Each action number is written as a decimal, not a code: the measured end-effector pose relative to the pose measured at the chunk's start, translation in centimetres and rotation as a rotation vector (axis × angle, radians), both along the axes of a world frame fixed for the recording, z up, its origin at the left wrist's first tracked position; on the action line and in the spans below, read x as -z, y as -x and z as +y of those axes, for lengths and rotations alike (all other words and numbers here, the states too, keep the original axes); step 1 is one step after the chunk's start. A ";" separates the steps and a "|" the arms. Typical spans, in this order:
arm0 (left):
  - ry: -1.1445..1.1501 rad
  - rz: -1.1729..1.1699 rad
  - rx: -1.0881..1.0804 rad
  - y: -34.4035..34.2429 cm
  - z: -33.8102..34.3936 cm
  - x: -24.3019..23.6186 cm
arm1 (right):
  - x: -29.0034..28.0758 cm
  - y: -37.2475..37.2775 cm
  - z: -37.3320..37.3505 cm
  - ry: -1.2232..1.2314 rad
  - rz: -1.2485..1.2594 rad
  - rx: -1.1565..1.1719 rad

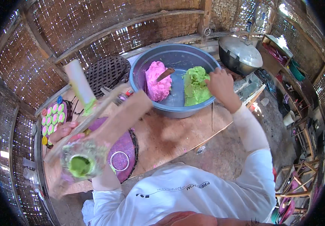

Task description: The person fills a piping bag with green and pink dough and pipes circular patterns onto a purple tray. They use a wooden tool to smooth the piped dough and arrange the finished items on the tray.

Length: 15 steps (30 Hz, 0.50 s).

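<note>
My left hand is wrapped round a blurred wooden press, lifted and tilted over the table's left side. A clear cup on the press holds green dough. A white cylinder with green smears at its end sticks up beside it. My right hand reaches over the rim of a large blue-grey basin, its curled fingers digging into a lump of lime-green dough. Left of that in the basin sits pink dough with a wooden paddle stuck in it.
A purple round mat with a white ring lies below the press. Further left is a tray of pink-and-green pieces. Dark woven trays lie behind, and a lidded pot stands at the back right.
</note>
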State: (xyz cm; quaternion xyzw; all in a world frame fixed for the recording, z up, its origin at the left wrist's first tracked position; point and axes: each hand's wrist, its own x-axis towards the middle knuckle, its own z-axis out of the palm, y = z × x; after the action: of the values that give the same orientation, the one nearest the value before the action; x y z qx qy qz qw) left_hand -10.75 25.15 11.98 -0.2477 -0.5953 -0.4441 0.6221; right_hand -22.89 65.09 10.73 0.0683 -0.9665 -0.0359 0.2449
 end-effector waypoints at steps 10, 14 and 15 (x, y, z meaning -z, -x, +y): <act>0.048 -0.217 -0.069 2.7 2.9 0.5 | 2.2 3.6 4.8 -0.120 -0.299 0.114; 0.226 -0.272 -0.274 2.4 1.3 1.0 | -5.5 -2.2 3.7 0.116 -0.341 -0.151; 0.379 -0.280 -0.392 2.3 1.0 1.0 | -7.9 -4.4 2.7 0.270 -0.471 -0.223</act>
State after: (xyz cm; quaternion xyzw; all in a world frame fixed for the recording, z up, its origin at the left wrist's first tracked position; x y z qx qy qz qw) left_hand -13.06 26.18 11.00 -0.1761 -0.7840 -0.2265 0.5505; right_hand -18.51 67.74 18.60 0.1474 -0.9793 0.1370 0.0233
